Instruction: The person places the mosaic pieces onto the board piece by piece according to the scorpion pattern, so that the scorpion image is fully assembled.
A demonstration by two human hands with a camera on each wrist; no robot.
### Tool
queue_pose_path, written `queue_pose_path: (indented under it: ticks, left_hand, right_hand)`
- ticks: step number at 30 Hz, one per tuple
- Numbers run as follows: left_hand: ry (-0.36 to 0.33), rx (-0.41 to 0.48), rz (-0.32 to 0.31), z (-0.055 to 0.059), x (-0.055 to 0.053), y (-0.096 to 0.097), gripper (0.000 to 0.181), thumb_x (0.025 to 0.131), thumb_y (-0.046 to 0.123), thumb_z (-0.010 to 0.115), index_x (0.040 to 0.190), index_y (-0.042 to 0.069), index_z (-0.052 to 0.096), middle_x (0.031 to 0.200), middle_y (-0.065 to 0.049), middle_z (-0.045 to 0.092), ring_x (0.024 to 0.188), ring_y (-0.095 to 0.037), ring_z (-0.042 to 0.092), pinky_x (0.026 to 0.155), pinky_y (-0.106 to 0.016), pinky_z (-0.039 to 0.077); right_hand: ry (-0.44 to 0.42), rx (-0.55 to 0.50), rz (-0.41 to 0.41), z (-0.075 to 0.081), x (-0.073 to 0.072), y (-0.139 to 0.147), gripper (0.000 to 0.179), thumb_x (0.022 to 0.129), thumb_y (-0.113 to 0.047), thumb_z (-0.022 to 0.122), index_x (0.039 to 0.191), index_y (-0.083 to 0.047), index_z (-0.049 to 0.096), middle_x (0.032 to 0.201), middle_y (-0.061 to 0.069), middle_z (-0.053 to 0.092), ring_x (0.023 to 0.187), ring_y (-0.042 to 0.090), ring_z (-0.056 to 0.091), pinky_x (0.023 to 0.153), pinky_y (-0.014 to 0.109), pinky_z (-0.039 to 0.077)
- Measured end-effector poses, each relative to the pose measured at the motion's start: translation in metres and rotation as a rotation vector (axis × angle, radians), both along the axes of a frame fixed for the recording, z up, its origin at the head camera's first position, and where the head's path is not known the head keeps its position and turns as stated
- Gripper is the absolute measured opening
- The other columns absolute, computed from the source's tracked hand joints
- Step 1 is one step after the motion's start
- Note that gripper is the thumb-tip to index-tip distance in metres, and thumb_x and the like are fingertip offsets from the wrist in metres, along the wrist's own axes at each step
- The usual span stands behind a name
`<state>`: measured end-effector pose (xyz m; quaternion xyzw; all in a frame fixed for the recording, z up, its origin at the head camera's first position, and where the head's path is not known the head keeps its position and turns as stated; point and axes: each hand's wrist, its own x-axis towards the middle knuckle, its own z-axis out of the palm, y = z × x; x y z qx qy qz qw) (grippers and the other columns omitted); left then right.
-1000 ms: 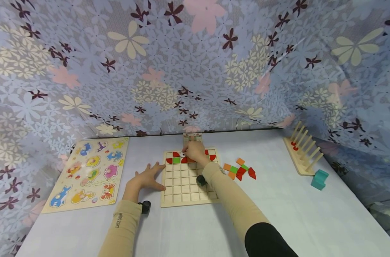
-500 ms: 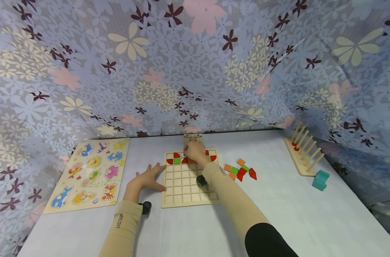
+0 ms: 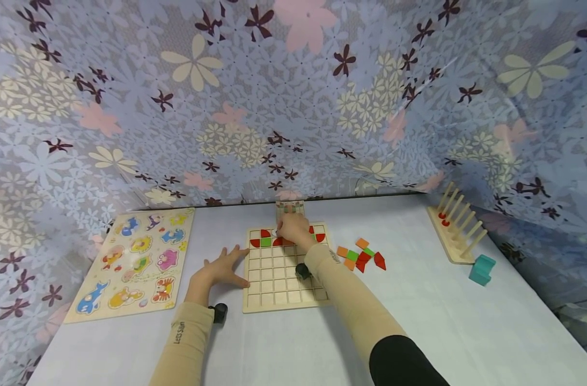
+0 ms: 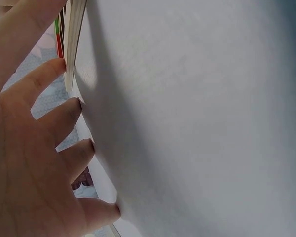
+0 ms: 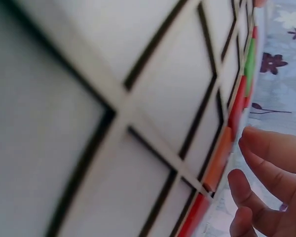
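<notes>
A square wooden grid board (image 3: 274, 310) lies at the middle of the table. Red, green and orange pieces fill cells along its far rows, among them a green square (image 3: 265, 242). My left hand (image 3: 221, 268) is spread at the board's left side, with a forefinger and thumb touching its edge. At the far rows my right hand (image 3: 293, 228) bends its fingers, fingertips close to a small whitish spot. In the right wrist view its fingers (image 5: 266, 148) hover beside an orange piece (image 5: 218, 160); I cannot tell whether they hold a piece.
Loose orange, green and red pieces (image 3: 364, 257) lie right of the board. A patterned card (image 3: 291, 207) stands behind it. An animal puzzle (image 3: 134, 257) lies left; a peg rack (image 3: 450, 236) and teal block (image 3: 482, 269) are at right.
The right hand has shifted very slightly at the far rows, and less of the whitish spot by its fingertips shows now. The left hand stays at the board's edge.
</notes>
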<state>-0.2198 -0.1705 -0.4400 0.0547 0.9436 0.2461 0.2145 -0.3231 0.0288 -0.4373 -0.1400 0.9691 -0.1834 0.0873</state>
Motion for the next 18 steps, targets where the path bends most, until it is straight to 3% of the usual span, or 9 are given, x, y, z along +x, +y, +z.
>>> queue_pose_path:
  ticks: [6, 12, 18]
  left_hand:
    - [-0.008, 0.009, 0.006, 0.001, 0.001, 0.001, 0.093, 0.068, 0.031, 0.081, 0.145, 0.016, 0.031, 0.153, -0.018, 0.013, 0.138, -0.043, 0.001, 0.098, -0.074, -0.004]
    - [-0.005, 0.01, 0.005, 0.003, 0.002, 0.0, 0.092, 0.068, 0.03, 0.081, 0.145, 0.015, 0.031, 0.153, -0.018, 0.014, 0.138, -0.044, 0.001, 0.097, -0.075, -0.004]
    - [-0.013, 0.014, 0.004, 0.001, 0.001, 0.0, 0.093, 0.068, 0.031, 0.081, 0.145, 0.015, 0.031, 0.153, -0.017, 0.013, 0.138, -0.043, 0.0, 0.097, -0.074, -0.004]
  right_hand:
    - [-0.006, -0.173, 0.004, 0.004, 0.009, 0.021, 0.011, 0.085, -0.022, 0.065, 0.09, -0.014, 0.067, 0.089, 0.002, 0.066, 0.066, 0.015, 0.053, 0.048, 0.023, 0.037]
    - [-0.038, -0.347, -0.052, 0.006, 0.024, 0.059, 0.015, 0.086, -0.021, 0.064, 0.095, -0.009, 0.067, 0.09, 0.006, 0.064, 0.074, 0.019, 0.056, 0.062, 0.03, 0.045]
    - [-0.067, -0.406, -0.142, 0.003, 0.034, 0.098, 0.019, 0.088, -0.022, 0.062, 0.1, -0.009, 0.066, 0.094, 0.007, 0.062, 0.082, 0.022, 0.056, 0.071, 0.037, 0.046]
